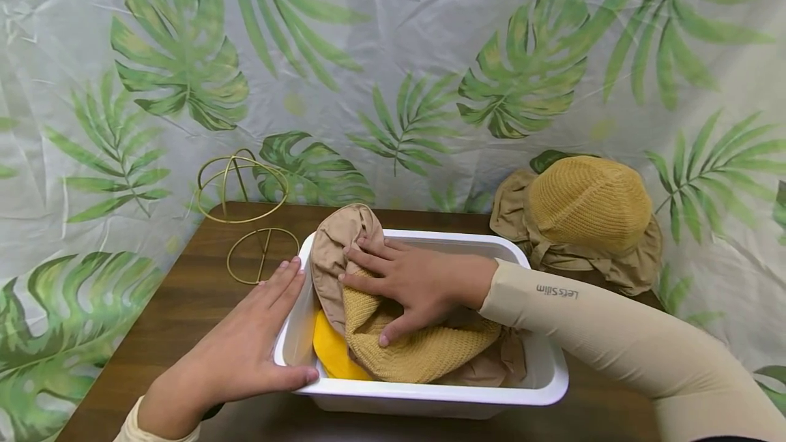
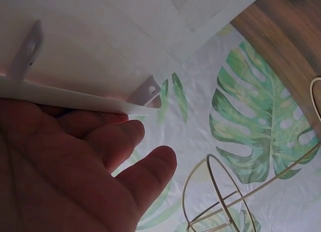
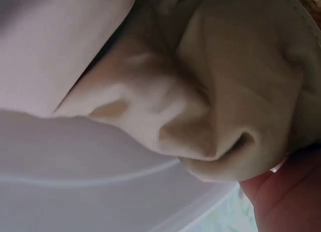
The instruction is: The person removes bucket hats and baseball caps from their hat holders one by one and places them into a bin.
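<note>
A white plastic bin stands on the table in the head view. Inside it lies a sun hat with a mustard knitted crown and a tan fabric brim, crumpled, part of its brim rising over the back left rim. My right hand rests on this hat, fingers spread and straight. The tan brim fills much of the right wrist view, close to that hand. At the bin's left side is my left hand, its straight fingers along the rim and its thumb at the front rim. Bright yellow fabric shows under the hat.
A gold wire stand with a domed top is at the table's back left. At the back right sits a second knitted hat with a tan brim. Behind the brown wooden table hangs a leaf-printed cloth.
</note>
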`<state>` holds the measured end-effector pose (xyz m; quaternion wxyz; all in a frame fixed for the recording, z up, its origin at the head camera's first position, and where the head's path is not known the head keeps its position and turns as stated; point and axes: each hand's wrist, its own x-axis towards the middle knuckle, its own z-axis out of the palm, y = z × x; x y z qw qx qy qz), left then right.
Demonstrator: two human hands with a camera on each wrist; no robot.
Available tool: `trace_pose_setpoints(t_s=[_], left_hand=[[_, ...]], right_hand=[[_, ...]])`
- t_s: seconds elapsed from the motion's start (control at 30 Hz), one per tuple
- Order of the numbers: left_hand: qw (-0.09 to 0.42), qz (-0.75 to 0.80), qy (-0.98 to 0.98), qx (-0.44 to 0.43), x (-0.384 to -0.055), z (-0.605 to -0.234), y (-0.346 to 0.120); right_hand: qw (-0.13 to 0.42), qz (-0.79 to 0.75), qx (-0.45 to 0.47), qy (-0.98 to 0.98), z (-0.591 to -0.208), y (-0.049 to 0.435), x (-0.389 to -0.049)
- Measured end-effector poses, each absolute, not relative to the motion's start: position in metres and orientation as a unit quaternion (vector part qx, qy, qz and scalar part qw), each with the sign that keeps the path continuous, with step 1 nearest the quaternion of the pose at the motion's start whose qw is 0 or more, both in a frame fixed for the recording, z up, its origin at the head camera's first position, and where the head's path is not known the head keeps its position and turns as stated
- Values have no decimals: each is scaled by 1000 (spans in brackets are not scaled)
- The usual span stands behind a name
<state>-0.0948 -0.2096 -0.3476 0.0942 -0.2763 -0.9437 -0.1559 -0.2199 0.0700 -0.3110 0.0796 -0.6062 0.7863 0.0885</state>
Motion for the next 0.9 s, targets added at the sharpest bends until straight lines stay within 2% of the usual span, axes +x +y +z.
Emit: trace_pose_setpoints(t_s=[0.23,0.6,0.9], left_hand=[[92,-153,-945,-274,-95,-348,-210],[89,-150,-946,-273,-95,-347,-210],[94,-150,-945,-274,-95,-349,-211]], right_hand=[[98,95,-612,779,-322,61,-222],[161,108,-600,776,-340,43,-227],[233,93,-590,767,-369,36,-233]])
